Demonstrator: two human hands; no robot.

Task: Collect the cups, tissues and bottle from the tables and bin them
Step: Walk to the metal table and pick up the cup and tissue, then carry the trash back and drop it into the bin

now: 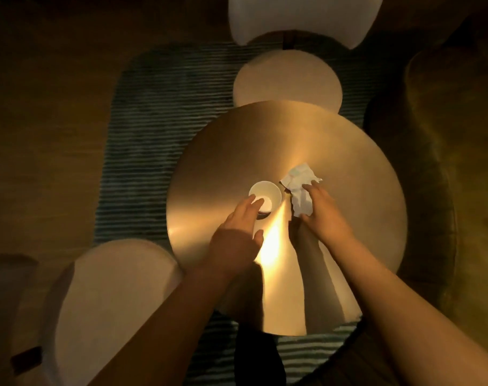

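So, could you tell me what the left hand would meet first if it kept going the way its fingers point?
The left hand would meet the white paper cup; its fingertips look already at the rim, though depth is unclear.

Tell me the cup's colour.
White paper cup, seen best in the head view, by the left hand.

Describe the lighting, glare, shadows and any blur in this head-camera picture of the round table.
Head view: dim, warm light; a bright glare streak runs across the round table between the left hand and right hand; both arms cast dark shadows on the tabletop towards the near edge; the cup and tissue show brightest; soft blur throughout; the dark edges and corners lose detail.
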